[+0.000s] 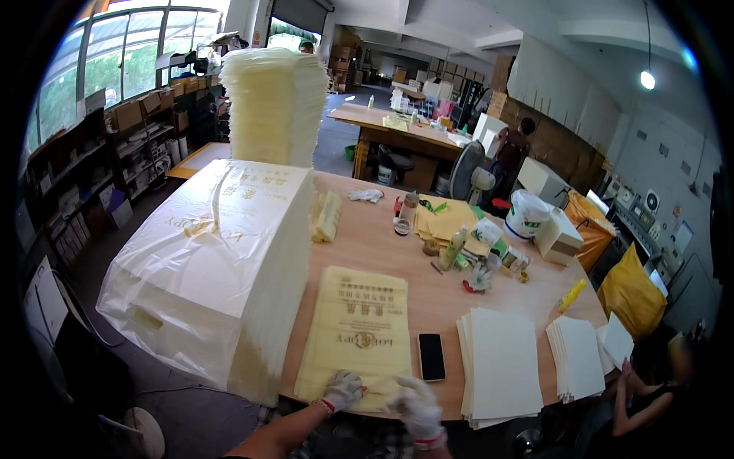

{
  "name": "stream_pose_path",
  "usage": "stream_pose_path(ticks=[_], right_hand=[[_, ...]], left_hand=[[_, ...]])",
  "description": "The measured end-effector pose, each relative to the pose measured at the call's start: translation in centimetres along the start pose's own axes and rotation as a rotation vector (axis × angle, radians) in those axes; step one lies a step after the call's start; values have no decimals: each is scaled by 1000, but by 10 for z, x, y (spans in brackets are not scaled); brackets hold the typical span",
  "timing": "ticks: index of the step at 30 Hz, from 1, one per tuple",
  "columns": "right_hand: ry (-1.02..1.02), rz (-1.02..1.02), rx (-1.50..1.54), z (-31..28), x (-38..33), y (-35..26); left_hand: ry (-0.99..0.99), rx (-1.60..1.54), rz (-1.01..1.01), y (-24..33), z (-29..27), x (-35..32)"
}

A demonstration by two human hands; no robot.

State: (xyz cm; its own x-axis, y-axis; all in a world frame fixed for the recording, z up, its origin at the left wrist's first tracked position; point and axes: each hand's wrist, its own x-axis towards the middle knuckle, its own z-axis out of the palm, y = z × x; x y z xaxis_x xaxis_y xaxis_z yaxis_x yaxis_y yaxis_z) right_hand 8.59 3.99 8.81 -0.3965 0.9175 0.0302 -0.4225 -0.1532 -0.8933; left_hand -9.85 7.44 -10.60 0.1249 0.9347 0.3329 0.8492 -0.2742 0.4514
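Observation:
A stack of pale yellow printed plastic bags [359, 306] lies flat at the front of the table. My left hand [344, 391], in a white glove with a red cuff, rests on the lower part of the stack. Its fingers are curled together against the top bag. Just above the stack's lower right corner is my right hand [417, 408], also in a white glove. Its fingers are apart and slightly blurred, and nothing shows in them. A black phone [431, 357] lies to the right of the bags.
A tall plastic-wrapped stack [206, 206] stands left, with another tall pile [275, 107] behind. White sheets [501, 363] and smaller white stacks [575, 358] lie right. Bottles [454, 246], a white bucket [527, 214] and a fan [468, 172] are farther back. A person [638, 402] sits at right.

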Motion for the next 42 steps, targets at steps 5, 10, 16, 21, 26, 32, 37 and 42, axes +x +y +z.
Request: stream_pose_path(ticks=[5,10,16,21,26,32,37,42], right_hand=[[261,485,60,-34,4,121],[317,196,-28,-46,50,164],[138,-107,-1415,-80,34,124],[558,-944,-1103,-10,8,79],[112,-486,-1138,4,62,122],[78,-596,-931,51,31,128],[256,-406,-537,13,37,145],[170,-97,-1785,-11,67,181]], left_hand=[[-97,-284,-220,2,-8,6],[-35,-374,-116,16,-27,22],[185,-1061,-662,-24,-66,68],[-10,-536,-570,39,-130,73],[-66,-999,-378,61,-135,73],[70,-934,-530,55,-150,42],[27,-705,-388,24,-131,39],[81,-887,-314,56,-135,38]])
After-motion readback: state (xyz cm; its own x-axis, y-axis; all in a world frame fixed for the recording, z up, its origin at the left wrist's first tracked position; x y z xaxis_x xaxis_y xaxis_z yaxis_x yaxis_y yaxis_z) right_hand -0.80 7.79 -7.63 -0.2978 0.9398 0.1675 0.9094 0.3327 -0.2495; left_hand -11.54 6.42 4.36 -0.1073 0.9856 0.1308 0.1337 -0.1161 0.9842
